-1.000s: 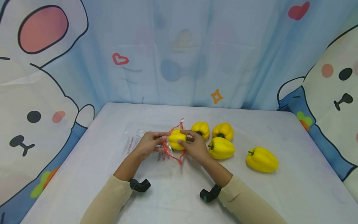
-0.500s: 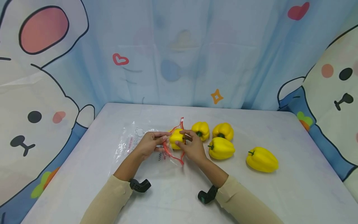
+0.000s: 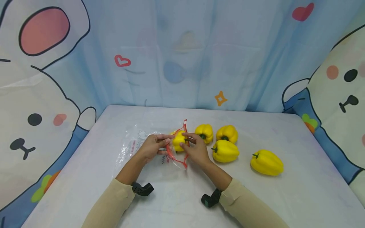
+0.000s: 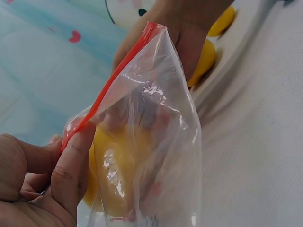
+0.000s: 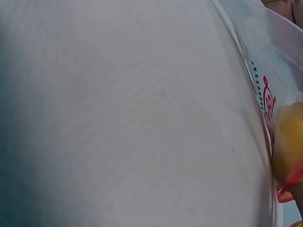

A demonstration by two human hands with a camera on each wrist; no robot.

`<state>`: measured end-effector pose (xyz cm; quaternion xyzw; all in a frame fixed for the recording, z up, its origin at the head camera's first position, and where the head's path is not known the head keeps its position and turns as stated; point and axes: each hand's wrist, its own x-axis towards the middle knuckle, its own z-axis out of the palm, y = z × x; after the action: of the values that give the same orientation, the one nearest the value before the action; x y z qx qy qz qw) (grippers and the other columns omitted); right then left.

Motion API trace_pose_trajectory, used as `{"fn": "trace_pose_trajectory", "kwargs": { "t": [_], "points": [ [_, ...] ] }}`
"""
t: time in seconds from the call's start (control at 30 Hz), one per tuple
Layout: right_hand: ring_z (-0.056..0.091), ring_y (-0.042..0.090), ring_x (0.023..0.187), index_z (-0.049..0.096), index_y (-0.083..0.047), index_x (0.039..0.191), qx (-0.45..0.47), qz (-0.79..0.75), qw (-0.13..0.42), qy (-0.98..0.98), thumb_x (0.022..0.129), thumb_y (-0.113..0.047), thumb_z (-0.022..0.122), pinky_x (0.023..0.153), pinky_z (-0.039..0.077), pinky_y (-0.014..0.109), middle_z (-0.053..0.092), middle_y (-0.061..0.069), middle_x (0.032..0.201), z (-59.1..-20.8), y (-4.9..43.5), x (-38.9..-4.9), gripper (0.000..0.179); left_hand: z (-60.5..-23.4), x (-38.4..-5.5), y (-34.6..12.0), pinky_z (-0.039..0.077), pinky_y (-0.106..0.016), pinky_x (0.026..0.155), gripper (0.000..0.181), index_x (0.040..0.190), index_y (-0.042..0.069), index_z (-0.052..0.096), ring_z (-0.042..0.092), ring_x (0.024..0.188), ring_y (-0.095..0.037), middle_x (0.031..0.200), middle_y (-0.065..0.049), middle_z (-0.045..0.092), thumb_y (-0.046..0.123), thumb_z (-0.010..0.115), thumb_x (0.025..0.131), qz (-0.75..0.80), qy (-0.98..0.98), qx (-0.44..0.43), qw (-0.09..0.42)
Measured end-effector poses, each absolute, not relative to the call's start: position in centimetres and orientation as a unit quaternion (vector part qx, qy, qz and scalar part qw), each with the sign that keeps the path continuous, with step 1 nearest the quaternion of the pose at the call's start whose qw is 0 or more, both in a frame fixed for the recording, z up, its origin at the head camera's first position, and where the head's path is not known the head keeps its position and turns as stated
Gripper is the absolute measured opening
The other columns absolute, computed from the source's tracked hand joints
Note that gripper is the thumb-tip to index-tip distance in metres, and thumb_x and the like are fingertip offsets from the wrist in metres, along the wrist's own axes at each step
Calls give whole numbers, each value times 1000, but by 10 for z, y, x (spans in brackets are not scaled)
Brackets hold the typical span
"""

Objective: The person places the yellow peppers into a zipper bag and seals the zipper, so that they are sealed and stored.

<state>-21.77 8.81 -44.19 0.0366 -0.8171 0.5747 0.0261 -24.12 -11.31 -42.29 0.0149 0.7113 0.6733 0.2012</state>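
table [image 3: 310,190], white, runs beneath everything listed. sleeves [image 3: 109,204], two, beige, reaching in from the near side. wrist cameras [image 3: 142,189], two, black, one at each wrist. lone pepper [image 3: 267,162], yellow, on its side, well apart on the person's right, stem pointing leftward.

left hand [image 3: 151,148]: thumb and fingers pinching the red zip edge of the bag. right hand [image 3: 198,151]: thumb and fingers grasping the held pepper near its stem end. bag [image 4: 182,142], one, clear plastic, red zip, printed marks, mouth spread toward the right hand. held pepper [image 3: 178,142], yellow, in the bag's mouth between the two hands, stem toward the right hand. more yellow shows behind the left fingers; whether a second pepper, i cannot tell.

front pepper [image 3: 226,151], yellow, on its side, just beyond the right hand. rear peppers [image 3: 227,133], two, yellow, just behind it, side by side.

curtain [image 3: 182,85], light blue, behind the table, printed with hearts, an orange star and white cartoon animals.
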Motion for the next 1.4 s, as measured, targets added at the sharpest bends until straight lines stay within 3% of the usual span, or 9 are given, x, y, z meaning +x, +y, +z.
{"fn": "trace_pose_trajectory", "kwargs": {
  "t": [0.33, 0.77, 1.0, 1.4],
  "points": [
    [56, 27, 129, 62, -11, 126, 52, 591, 38, -804, 91, -16, 72, 112, 43, 40, 60, 4, 133, -445, 85, -223, 37, -420, -238, -112, 61, -27, 72, 29, 125, 10, 68, 67, 81, -14, 98, -4, 67, 16, 59, 98, 674, 712, 10, 197],
    [57, 27, 125, 65, -11, 121, 52, 578, 62, -812, 86, -17, 77, 115, 39, 48, 64, 5, 127, -447, 73, -226, 37, -424, -238, -114, 61, -24, 66, 33, 129, 3, 64, 66, 77, -11, 92, -2, 68, 16, 58, 99, 689, 698, 39, 191],
    [56, 26, 127, 64, -12, 123, 60, 572, 52, -816, 89, -17, 75, 116, 37, 48, 63, 4, 128, -445, 75, -226, 36, -424, -238, -114, 61, -24, 67, 32, 128, 6, 65, 67, 77, -11, 92, -2, 68, 17, 58, 99, 689, 698, 35, 192],
    [62, 24, 115, 66, -12, 118, 15, 574, 26, -818, 90, -21, 74, 103, 52, 41, 66, 4, 120, -445, 87, -226, 31, -421, -239, -113, 61, -26, 72, 31, 127, 11, 67, 68, 81, -13, 98, -3, 68, 17, 59, 98, 680, 706, 13, 197]
  ]
}}
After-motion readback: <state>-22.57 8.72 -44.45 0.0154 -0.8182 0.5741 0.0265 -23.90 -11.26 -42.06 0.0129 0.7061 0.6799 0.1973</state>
